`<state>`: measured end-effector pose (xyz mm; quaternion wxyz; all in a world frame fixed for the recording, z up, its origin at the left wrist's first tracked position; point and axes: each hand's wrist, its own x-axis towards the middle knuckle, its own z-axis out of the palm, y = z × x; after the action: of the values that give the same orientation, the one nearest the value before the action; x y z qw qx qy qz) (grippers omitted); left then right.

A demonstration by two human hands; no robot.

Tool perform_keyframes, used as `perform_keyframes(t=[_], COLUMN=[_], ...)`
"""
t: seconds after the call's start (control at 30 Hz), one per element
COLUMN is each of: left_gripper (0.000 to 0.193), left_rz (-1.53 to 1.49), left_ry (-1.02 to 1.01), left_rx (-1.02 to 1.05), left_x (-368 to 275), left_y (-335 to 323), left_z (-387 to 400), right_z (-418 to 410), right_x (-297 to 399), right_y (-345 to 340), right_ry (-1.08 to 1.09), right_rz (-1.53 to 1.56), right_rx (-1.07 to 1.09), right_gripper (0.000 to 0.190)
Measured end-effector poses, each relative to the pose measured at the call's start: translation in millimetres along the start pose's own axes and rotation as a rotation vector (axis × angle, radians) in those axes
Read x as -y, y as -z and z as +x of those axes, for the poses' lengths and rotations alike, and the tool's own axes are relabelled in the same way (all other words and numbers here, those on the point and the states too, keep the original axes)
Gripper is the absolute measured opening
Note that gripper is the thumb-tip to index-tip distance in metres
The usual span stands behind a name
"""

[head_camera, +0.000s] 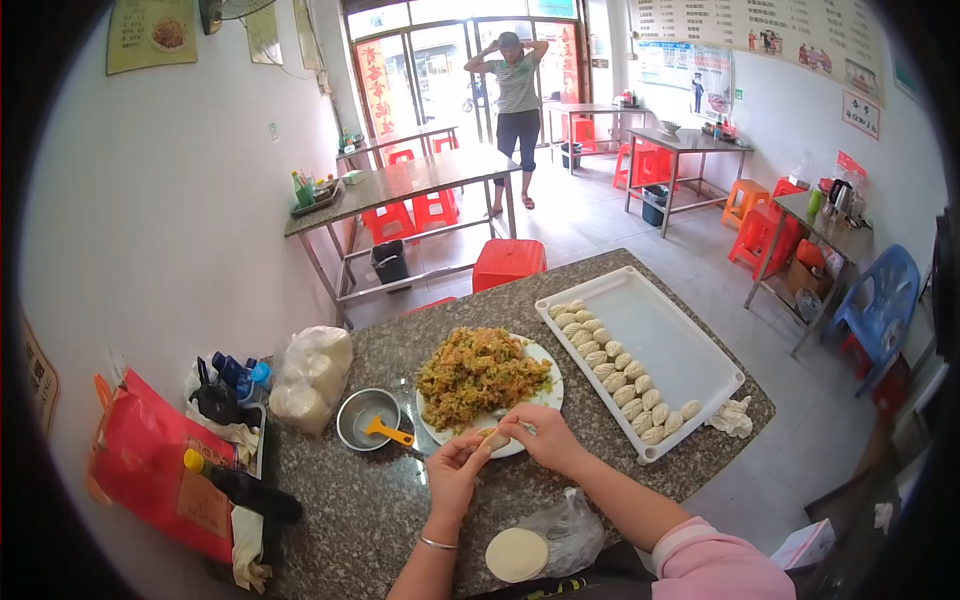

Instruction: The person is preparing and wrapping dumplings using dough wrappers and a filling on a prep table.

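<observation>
My left hand point(454, 466) and my right hand point(541, 435) together hold a partly folded dumpling point(493, 439), with a bit of filling showing at its left end. Both hands are over the near edge of a white plate point(556, 375) heaped with chopped filling point(476, 375). Left of the plate is a metal bowl point(352, 420) with a yellow-handled scoop point(390, 431) in it. A stack of round dough wrappers point(516, 555) lies by the near edge, beside a clear plastic bag point(576, 529). To the right, a white tray point(667, 322) holds rows of pleated dumplings point(616, 381) along its left side.
Bagged dough wrappers point(311, 379), a dark bottle with a yellow cap point(255, 491) and a red bag point(161, 457) are at the left. Crumpled tissue point(731, 417) lies by the tray's near right corner. Beyond the granite counter point(360, 510), a person point(516, 97) stands among tables and red stools.
</observation>
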<state>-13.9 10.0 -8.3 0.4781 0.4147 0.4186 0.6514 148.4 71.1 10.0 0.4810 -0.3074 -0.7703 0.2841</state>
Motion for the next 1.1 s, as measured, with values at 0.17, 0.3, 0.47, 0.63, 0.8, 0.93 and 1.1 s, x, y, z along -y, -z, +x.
perform_keyframes(t=[0.17,0.3,0.47,0.63,0.8,0.93,1.1], left_gripper=[0.013,0.013,0.015,0.019,0.016,0.012,0.015], left_rz=[0.024,-0.020,0.049,0.089,0.162,0.103,0.036], left_ry=[0.017,0.039,0.034,0.084,0.068,0.004,0.046], left_rx=[0.134,0.098,-0.046,0.008,0.020,-0.063,-0.042], left_x=[0,-2,3,-3,-3,8,7], left_y=[1,-2,2,0,-5,-2,-2], left_z=[0,-5,-10,-11,-4,2,-1], right_z=[3,-2,-9,-5,-1,2,-3], right_x=[-4,3,7,-1,-3,2,0], right_y=[10,2,-4,7,4,-5,-4], right_ry=[-0.351,-0.251,-0.052,-0.283,-0.197,-0.160,-0.220], right_rz=[0.332,0.219,0.065,0.202,0.145,0.107,0.111], right_rx=[0.197,0.132,0.108,0.145,0.101,0.046,0.050], right_gripper=[0.017,0.016,0.012,0.014,0.015,0.014,0.015])
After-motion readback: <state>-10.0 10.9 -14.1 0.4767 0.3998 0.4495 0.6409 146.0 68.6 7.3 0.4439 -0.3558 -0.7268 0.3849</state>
